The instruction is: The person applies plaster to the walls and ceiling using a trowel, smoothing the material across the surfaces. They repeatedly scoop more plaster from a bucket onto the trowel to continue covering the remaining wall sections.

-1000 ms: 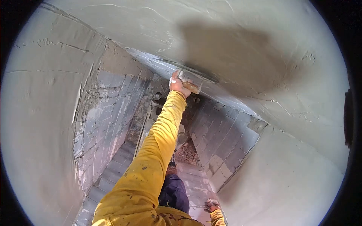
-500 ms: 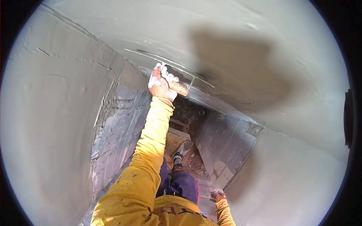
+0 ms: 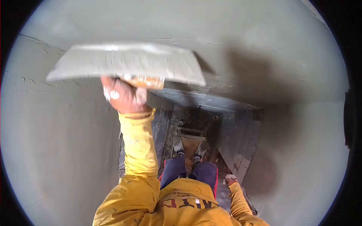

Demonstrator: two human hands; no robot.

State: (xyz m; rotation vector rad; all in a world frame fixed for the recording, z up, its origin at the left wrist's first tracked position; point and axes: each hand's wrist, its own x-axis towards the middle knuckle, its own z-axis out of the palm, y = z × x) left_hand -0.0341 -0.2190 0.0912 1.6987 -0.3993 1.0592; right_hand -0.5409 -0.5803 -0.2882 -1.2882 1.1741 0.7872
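Observation:
My left hand, smeared with white on its side, grips the wooden handle of a plastering trowel. The trowel's long blade is tilted so that its broad face, coated in pale grey plaster, shows to me. It overlaps the plastered wall ahead, near the corner with the left wall. Low on the right, my right hand is closed, by my leg; what its fingers hold, if anything, is too small to make out.
Smooth grey plaster covers the left wall and right wall. Bare block courses show lower down. Far below, my shoes stand on a brownish board. A dark shadow falls on the wall.
The trowel, edge-on against the wall before, now turns its broad plaster-coated face to me and is further left. My view has shifted, and both feet now show.

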